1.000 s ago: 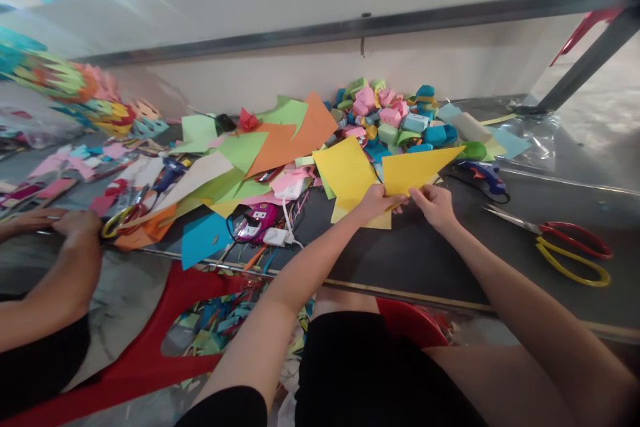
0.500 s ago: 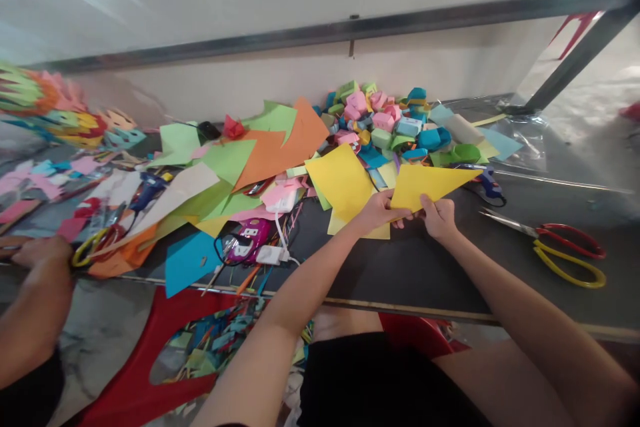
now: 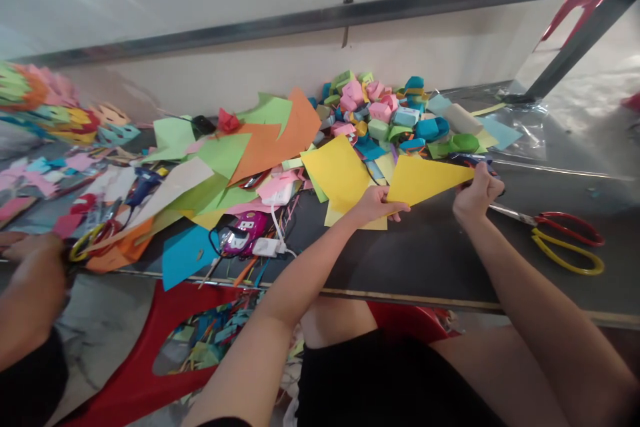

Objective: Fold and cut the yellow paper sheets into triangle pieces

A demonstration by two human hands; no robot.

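Observation:
A folded piece of yellow paper, tapering to a point on the right, is stretched between my two hands above the dark table. My left hand pinches its lower left corner, thumb lying along the bottom edge. At the pointed right end, my right hand is closed on the tip. Another yellow sheet lies on the table just left of and behind the held piece. Scissors with one red and one yellow handle rest to the right of my right hand.
Small folded paper pieces are heaped against the wall. Coloured sheets spread leftward, near a purple device and a white plug. A glue gun lies farther left. At the left edge is another person's hand.
My right hand has slid from the lower edge of the yellow paper out to its pointed right end. The left hand keeps its hold. The view has shifted slightly.

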